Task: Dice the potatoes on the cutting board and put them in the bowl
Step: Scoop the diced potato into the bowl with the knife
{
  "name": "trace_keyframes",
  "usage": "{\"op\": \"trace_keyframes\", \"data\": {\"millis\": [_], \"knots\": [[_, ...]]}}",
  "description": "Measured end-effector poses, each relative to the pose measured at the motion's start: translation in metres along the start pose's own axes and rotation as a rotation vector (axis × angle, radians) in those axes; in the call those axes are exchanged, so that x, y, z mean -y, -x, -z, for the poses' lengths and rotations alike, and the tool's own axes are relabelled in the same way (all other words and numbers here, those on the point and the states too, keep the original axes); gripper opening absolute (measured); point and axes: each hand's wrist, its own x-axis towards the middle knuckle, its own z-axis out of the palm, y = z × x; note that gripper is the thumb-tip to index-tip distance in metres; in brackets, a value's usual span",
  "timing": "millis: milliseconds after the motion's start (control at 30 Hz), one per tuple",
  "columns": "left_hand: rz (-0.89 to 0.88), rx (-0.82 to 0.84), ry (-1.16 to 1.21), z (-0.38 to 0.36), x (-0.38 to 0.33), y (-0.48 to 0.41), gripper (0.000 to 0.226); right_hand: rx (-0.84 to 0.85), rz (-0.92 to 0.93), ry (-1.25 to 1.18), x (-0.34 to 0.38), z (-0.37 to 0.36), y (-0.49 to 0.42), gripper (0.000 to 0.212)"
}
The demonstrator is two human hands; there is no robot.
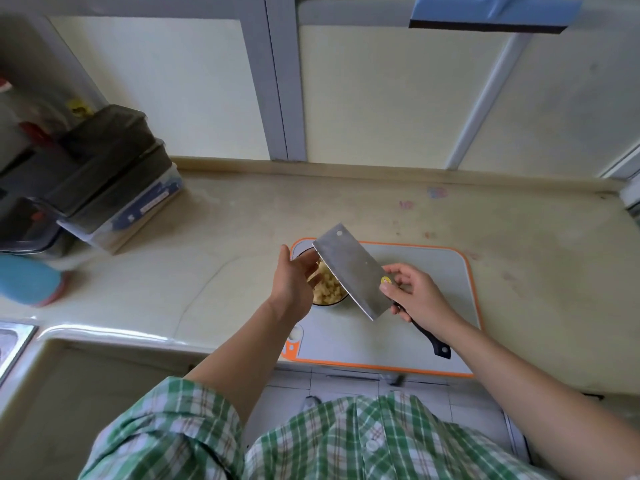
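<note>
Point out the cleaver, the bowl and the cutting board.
cleaver (349,268): head view, middle of the blade's flat side.
bowl (329,304): head view, dark near rim.
cutting board (353,341): head view, bare grey surface towards the near edge.

A pale, stained worktop runs below cream wall panels set in grey frames; at its left end stand stacked dark-lidded containers, with a blurred blue round object just in front of them; a metal sink shows at the lower left edge; a blue-topped object juts in at the top; the tiled floor lies below.
</note>
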Motion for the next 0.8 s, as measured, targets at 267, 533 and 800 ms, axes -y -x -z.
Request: {"op": "trace_keyframes", "data": {"millis": [267, 533, 800], "knots": [[0.014, 0.12, 0.271, 0.0058, -0.0049, 0.0064, 0.089, -0.012, -0.008, -0.008, -0.0021, 0.0001, -0.0019, 0.017], [0.011, 0.101, 0.302, 0.0038, -0.005, 0.0103, 0.093, -0.093, -0.01, 0.005, -0.0035, 0.0015, -0.0009, 0.015], [-0.062, 0.057, 0.151, 0.0076, -0.0029, 0.0061, 0.075, -0.122, 0.005, 0.147, -0.0072, 0.0009, -0.0035, 0.016]]}}
